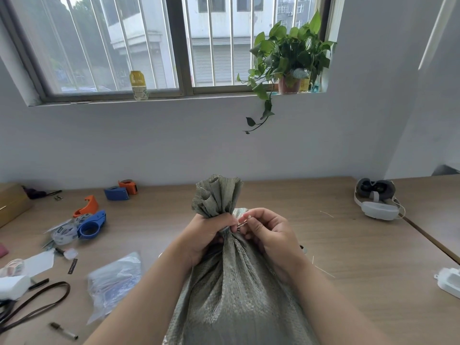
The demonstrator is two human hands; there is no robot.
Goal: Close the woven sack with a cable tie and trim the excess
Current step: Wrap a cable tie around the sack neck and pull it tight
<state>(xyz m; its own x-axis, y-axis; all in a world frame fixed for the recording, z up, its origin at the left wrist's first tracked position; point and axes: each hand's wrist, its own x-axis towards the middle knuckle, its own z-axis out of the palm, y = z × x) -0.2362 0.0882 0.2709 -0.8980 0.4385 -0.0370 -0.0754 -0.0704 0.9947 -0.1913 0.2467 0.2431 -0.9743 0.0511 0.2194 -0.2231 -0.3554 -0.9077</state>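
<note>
A grey-green woven sack (231, 290) stands on the wooden table (348, 245) right in front of me, its mouth gathered into a ruffled bunch (216, 192). My left hand (211, 232) is clenched around the gathered neck just under the ruffle. My right hand (268, 232) is at the right side of the neck, with thumb and forefinger pinching a thin pale cable tie (240, 224) that runs into the neck. Most of the tie is hidden by my fingers. No cutting tool is in either hand.
Blue and orange tape dispensers (92, 224) lie at the left, with a clear plastic bag (114, 280), a dark strap (37, 302) and small bits. A headset (377, 201) sits at the far right, a white device (450, 282) at the right edge. Thin tie offcuts (323, 271) lie right of the sack.
</note>
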